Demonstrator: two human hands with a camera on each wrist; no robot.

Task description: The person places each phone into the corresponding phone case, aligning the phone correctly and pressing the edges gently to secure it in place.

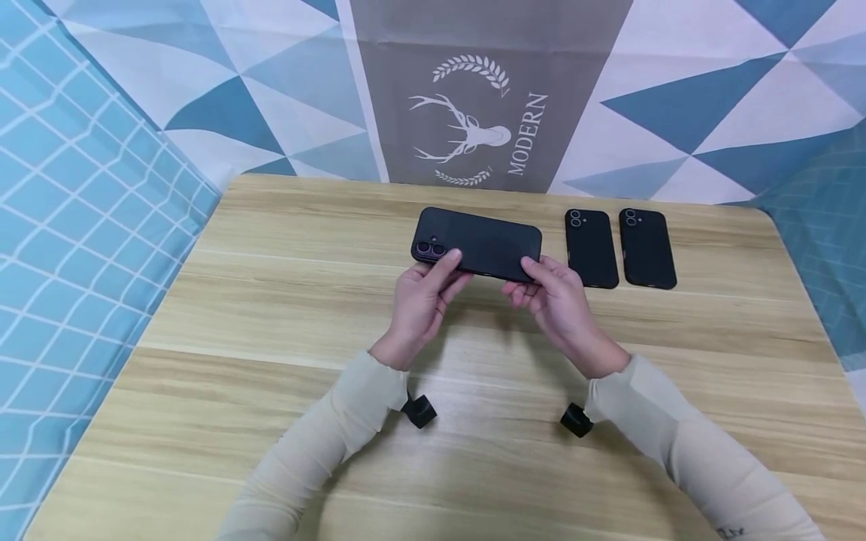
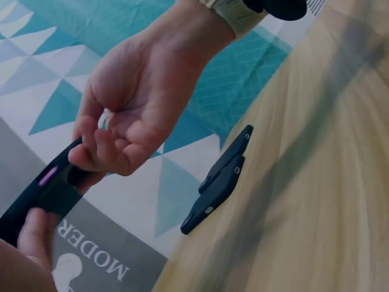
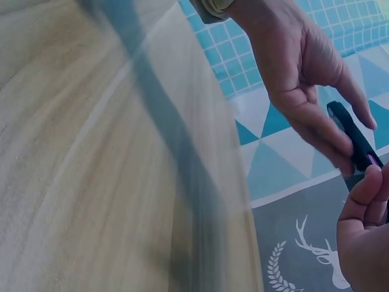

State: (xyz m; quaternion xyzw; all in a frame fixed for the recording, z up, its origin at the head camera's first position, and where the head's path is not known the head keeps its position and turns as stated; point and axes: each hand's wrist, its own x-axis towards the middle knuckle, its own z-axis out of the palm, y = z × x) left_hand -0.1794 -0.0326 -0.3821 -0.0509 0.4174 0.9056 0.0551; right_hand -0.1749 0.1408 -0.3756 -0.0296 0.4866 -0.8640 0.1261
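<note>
Both hands hold one black phone level above the table, its back with the camera lenses facing up. My left hand grips the lens end, thumb on the back close to the lenses and fingers underneath. At the opposite end my right hand pinches the corner, its thumb on top. The left wrist view shows the phone edge-on, with a purple-lit button on its side. Most of the underside is hidden. To the right of the right hand lie two more black phones side by side, lenses up.
A wooden table spreads under the arms. Behind it hangs a patterned cloth with a deer print, and blue checked cloth covers the left side. Small black devices are strapped at both wrists.
</note>
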